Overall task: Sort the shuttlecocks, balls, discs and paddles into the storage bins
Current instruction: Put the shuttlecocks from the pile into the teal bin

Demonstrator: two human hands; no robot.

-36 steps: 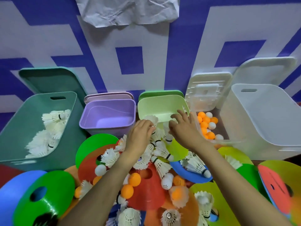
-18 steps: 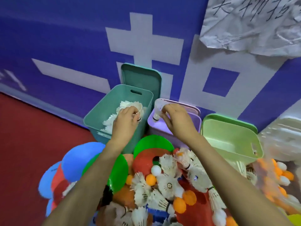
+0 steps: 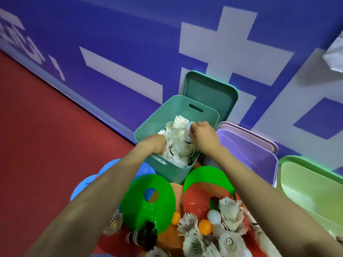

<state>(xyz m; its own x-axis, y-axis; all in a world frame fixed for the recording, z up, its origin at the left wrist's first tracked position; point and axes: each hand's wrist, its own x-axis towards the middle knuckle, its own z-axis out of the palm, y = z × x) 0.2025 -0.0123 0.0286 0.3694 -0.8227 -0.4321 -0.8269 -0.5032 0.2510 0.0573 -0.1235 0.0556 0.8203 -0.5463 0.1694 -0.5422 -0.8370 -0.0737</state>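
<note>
A teal bin [image 3: 174, 110] stands against the blue wall and holds several white shuttlecocks [image 3: 177, 148]. My left hand [image 3: 155, 144] dips over the bin's near rim, and its fingers are hidden among the feathers. Just above the bin's right side, my right hand [image 3: 202, 138] pinches a white shuttlecock [image 3: 187, 133]. Loose shuttlecocks [image 3: 230, 214], orange balls [image 3: 205, 227] and a white ball [image 3: 214, 217] lie heaped on coloured discs at the bottom. One green disc [image 3: 146, 208] with a centre hole sits under my left forearm.
The teal lid [image 3: 209, 89] leans on the wall behind the bin. A purple bin [image 3: 246, 145] and a light green bin [image 3: 308, 184] follow to the right. Blue discs [image 3: 87, 184] lie at the left on the red floor [image 3: 46, 145].
Both hands lifted shuttlecocks from the pile and carried them left to the teal bin. The left hand has dropped inside it, and the view swung left.
</note>
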